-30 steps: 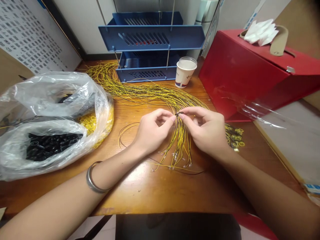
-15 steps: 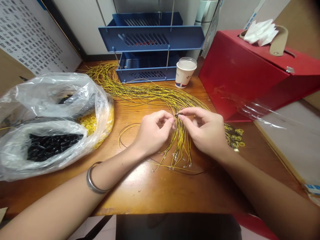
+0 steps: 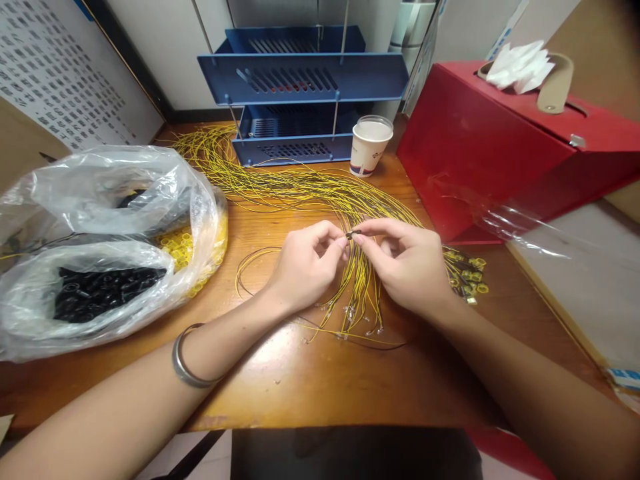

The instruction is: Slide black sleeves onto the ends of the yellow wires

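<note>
Both hands meet above a bundle of thin yellow and black wires point(image 3: 300, 181). My left hand point(image 3: 310, 263) is closed in a pinch, thumb against forefinger, at the left end of a small dark piece point(image 3: 353, 235). Thumb and forefinger of my right hand point(image 3: 407, 263) pinch the same piece from the right. Its exact kind is too small to make out, and the fingertips partly cover it. Below the hands, loose wire ends point(image 3: 350, 313) with small clear tips fan out on the wooden table point(image 3: 310, 393). Yellow rings with dark parts point(image 3: 473, 272) lie right of my right hand.
On the left, clear plastic bags point(image 3: 30, 287) hold black parts point(image 3: 107, 293) and yellow rings point(image 3: 177, 248). A blue tray rack point(image 3: 303, 79) stands at the back, with a paper cup point(image 3: 369, 150) beside it. A red box point(image 3: 480, 147) with tissues point(image 3: 520, 65) is at right.
My right hand has shifted slightly to the left and down, and the dark piece sits a little lower between the fingertips. My left hand is nearly still.
</note>
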A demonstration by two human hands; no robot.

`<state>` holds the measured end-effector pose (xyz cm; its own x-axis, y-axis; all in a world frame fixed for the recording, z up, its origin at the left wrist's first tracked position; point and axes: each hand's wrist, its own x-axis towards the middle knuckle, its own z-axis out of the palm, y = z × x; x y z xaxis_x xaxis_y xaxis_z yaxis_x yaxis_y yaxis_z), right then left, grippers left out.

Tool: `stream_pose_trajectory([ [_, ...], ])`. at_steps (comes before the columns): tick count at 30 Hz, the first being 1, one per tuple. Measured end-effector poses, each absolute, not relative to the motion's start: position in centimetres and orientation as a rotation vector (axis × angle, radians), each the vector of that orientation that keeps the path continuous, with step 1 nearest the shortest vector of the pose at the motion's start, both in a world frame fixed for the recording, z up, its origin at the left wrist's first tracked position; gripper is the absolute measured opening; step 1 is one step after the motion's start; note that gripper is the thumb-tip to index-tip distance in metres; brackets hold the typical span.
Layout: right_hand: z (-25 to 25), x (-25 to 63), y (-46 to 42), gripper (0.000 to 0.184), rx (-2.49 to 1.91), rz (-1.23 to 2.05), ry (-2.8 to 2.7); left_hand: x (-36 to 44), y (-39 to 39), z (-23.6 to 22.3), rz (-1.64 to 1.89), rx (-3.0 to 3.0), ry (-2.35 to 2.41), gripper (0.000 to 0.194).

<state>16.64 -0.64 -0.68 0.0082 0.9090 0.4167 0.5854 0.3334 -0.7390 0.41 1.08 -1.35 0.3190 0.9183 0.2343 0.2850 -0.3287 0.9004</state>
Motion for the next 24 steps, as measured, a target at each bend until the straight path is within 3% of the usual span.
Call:
stream_pose_trajectory([
  [24,-0.71,16.84,-0.61,0.015,-1.369,0.444,-1.658,0.47,1.04,-1.33,1.087,1.759,1.069,0.014],
])
